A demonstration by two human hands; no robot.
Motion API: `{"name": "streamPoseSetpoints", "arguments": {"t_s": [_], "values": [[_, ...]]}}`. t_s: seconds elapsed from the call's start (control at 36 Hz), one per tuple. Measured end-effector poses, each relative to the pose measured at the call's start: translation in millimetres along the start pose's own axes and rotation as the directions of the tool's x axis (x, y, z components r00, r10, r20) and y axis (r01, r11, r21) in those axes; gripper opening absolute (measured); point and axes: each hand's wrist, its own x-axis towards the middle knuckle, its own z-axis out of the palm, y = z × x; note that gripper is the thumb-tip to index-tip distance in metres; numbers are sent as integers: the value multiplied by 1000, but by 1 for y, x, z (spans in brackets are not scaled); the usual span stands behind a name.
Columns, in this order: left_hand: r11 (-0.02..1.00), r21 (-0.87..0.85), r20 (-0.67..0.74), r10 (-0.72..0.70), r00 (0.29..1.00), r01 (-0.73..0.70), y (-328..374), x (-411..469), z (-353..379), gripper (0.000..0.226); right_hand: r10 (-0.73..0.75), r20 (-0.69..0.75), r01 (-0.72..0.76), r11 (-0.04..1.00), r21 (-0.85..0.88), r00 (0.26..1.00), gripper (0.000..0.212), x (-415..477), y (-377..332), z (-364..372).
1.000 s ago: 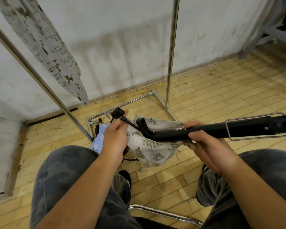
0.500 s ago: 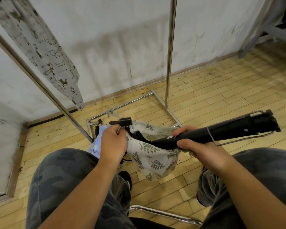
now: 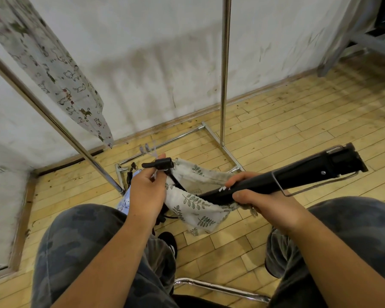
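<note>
A long black pump point(image 3: 298, 174) with a wire foot bracket lies slanted across the middle, its far end raised toward the right. My right hand point(image 3: 253, 196) grips its barrel near the lower end. A white cloth bag with green leaf print point(image 3: 193, 201) hangs open around that lower end. My left hand point(image 3: 146, 190) pinches the bag's rim together with the black hose nozzle point(image 3: 160, 164), which sticks out above my fingers. The thin black hose runs from the nozzle down into the bag.
A chrome clothes rack stands ahead, with an upright pole point(image 3: 225, 74), a slanted pole point(image 3: 42, 112) and a base point(image 3: 176, 138) on the wooden floor. A cat-print cloth point(image 3: 51, 70) hangs at the upper left. My knees flank the bag; a chrome bar point(image 3: 220, 290) lies below.
The pump's far end has tilted up and its lower end has slid deeper into the bag. My left hand turned the nozzle to lie level above the bag's rim.
</note>
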Motion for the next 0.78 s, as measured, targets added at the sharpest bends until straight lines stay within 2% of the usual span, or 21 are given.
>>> {"name": "streamPoseSetpoints", "arguments": {"t_s": [0.14,0.19,0.25,0.31,0.36,0.47,0.53,0.61,0.69,0.78], "values": [[987,-150,-4,-50,999,49,3,-2,-4,21,16,44,-15,1000,-14,999,19,0,0,1],[988,-155,23,-17,1000,20,5,-2,-7,38,10,57,-7,999,-48,998,18,-1,0,1],[993,-10,96,119,988,-119,6,-5,-9,43,8,58,-3,996,-88,998,12,-1,2,1],[953,132,221,238,946,-271,6,-11,-6,38,14,51,-8,995,-104,999,15,-1,3,2],[915,178,305,299,904,-362,5,-18,-4,42,17,51,-11,992,-129,999,18,-1,4,4],[849,184,373,407,834,-496,-1,-17,-5,52,22,17,-19,991,-131,1000,17,2,6,5],[850,168,375,413,830,-499,0,-17,-4,45,29,-9,-30,993,-118,1000,17,4,5,4],[894,168,344,341,875,-415,4,-18,-4,27,9,-34,-14,989,-148,999,18,4,7,5],[934,174,352,238,905,-313,8,-17,-5,24,-14,-60,3,985,-175,998,18,5,13,7],[958,106,343,215,914,-265,13,-21,-3,25,-41,-71,25,977,-210,997,18,7,17,9]]}}
